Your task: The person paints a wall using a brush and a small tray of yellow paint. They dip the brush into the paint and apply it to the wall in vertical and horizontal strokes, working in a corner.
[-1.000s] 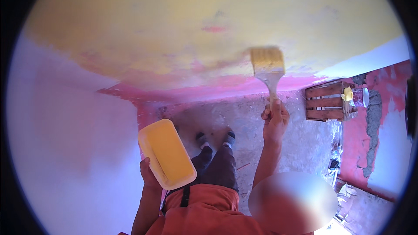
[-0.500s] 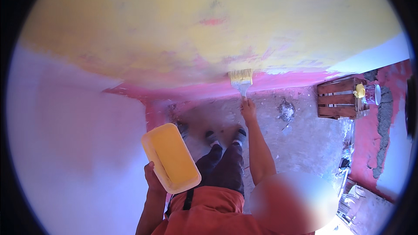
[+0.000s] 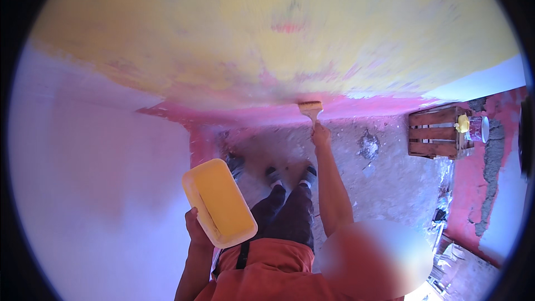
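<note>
1. Yellow paint covers most of the wall (image 3: pixel 267 0) beyond the paintbrush (image 3: pixel 310 109), with pink showing through in patches; a pink band (image 3: pixel 217 112) runs along the lower part, level with the brush's bristles.
2. Fingers wrapped round the brush's handle, the right hand (image 3: pixel 321 135) grips it with the arm stretched out — bristles turned toward the pink band, though whether they touch is too fine to tell.
3. Left of the brush and closer to the body, the left hand (image 3: pixel 196 226) grasps a rectangular tray (image 3: pixel 193 187) by its left edge; the tray is yellow inside.
4. Well to the right of the brush stands a slatted wooden crate (image 3: pixel 437 132), with a yellow lump (image 3: pixel 463 123) and a tub (image 3: pixel 478 129) at its far end.
5. Nearer the body than the brush are two feet (image 3: pixel 308 175) and dark trousers (image 3: pixel 284 214) — a pale splotch (image 3: pixel 368 146) marks the floor (image 3: pixel 384 189) to the brush's right.
</note>
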`<state>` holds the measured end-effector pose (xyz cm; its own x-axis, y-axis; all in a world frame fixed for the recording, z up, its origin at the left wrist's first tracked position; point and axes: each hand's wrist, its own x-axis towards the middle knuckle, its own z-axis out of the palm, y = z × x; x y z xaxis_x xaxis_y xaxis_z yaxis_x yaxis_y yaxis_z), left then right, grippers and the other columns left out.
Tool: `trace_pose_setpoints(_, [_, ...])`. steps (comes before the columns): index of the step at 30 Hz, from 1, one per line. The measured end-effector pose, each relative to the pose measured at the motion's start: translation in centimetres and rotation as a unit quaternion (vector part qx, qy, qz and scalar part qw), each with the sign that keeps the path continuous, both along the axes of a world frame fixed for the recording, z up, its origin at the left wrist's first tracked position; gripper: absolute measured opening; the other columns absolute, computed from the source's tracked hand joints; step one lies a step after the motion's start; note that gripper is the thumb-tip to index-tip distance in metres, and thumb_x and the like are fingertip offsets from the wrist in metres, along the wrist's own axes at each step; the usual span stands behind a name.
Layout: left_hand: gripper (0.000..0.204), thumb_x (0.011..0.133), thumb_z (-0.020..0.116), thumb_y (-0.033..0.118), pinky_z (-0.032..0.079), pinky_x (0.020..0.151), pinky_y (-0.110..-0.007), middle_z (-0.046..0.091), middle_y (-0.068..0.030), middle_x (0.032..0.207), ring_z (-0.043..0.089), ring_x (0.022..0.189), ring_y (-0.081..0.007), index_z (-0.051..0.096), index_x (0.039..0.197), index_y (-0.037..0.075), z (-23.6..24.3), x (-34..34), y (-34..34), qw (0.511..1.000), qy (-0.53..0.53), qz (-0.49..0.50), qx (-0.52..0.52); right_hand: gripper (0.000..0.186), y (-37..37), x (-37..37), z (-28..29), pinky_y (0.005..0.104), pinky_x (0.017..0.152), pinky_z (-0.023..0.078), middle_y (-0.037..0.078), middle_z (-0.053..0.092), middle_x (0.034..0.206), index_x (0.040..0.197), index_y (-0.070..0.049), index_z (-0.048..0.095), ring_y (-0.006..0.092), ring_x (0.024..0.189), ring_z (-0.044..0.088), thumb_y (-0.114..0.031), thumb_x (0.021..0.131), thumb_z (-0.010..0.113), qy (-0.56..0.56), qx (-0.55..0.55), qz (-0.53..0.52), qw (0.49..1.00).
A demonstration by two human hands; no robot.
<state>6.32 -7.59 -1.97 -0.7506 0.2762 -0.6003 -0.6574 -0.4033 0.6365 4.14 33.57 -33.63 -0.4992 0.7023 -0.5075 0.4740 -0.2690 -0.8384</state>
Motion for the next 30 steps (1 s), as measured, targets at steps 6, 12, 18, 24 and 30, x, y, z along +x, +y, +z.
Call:
trace_pose_setpoints(6, [0.069, 0.085, 0.059, 0.045, 0.054, 0.094, -0.041, 0.062, -0.015, 0.126, 0.063, 0.112, -0.03, 0.049, 0.138, 0.001, 0.2, -0.9, 1.6, 0.999, -0.01, 0.002, 0.035, 0.036, -3.1, 2.2, 19.2, 0.0242, 0.044, 0.031, -0.001, 0.047, 0.061, 0.085, -0.002, 0.061, 0.0079, 0.048, 0.039, -0.032, 0.103, 0.052, 0.17, -0.09, -0.075, 0.979])
trace_pose_setpoints(12, [0.066, 0.09, 0.046, 0.051, 0.054, 0.09, -0.041, 0.064, -0.015, 0.12, 0.065, 0.105, -0.0292, 0.053, 0.133, 0.001, 0.1, -1.8, 3.0, 1.0, -0.007, -0.005, 0.024, 0.035, -4.0, 4.2, 28.6, 0.023, 0.05, 0.033, 0.0, 0.048, 0.065, 0.09, -0.003, 0.06, 0.0075, 0.054, 0.04, -0.032, 0.105, 0.049, 0.299, -0.024, -0.088, 0.95])
trace_pose_setpoints(18, [0.066, 0.09, 0.048, 0.049, 0.055, 0.09, -0.041, 0.065, -0.0154, 0.119, 0.066, 0.104, -0.0293, 0.053, 0.134, 0.0, -0.1, -2.1, 3.6, 0.999, -0.01, -0.007, 0.038, 0.04, -2.4, 0.5, 20.3, 0.024, 0.052, 0.035, 0.0, 0.049, 0.068, 0.094, -0.004, 0.058, 0.0078, 0.057, 0.044, -0.04, 0.106, 0.046, 0.3, -0.047, -0.026, 0.953])
trace_pose_setpoints(24, [0.07, 0.084, 0.06, 0.043, 0.054, 0.094, -0.042, 0.062, -0.0152, 0.126, 0.063, 0.112, -0.0304, 0.048, 0.138, 0.001, -0.4, -1.4, 1.3, 0.999, -0.016, -0.005, 0.035, 0.04, -3.9, 0.5, 6.4, 0.0243, 0.049, 0.036, -0.001, 0.048, 0.065, 0.09, -0.007, 0.057, 0.0085, 0.053, 0.045, -0.043, 0.104, 0.048, 0.17, 0.004, 0.049, 0.984])
trace_pose_setpoints(30, [0.069, 0.084, 0.06, 0.045, 0.054, 0.093, -0.041, 0.063, -0.016, 0.124, 0.065, 0.109, -0.0301, 0.05, 0.136, 0.0, 0.2, -1.0, 0.2, 1.0, -0.01, 0.013, 0.019, 0.039, -5.7, 3.0, -8.1, 0.0274, 0.045, 0.039, 0.0, 0.051, 0.062, 0.08, -0.009, 0.059, 0.0112, 0.049, 0.048, -0.04, 0.102, 0.05, 0.023, 0.109, 0.091, 0.99])
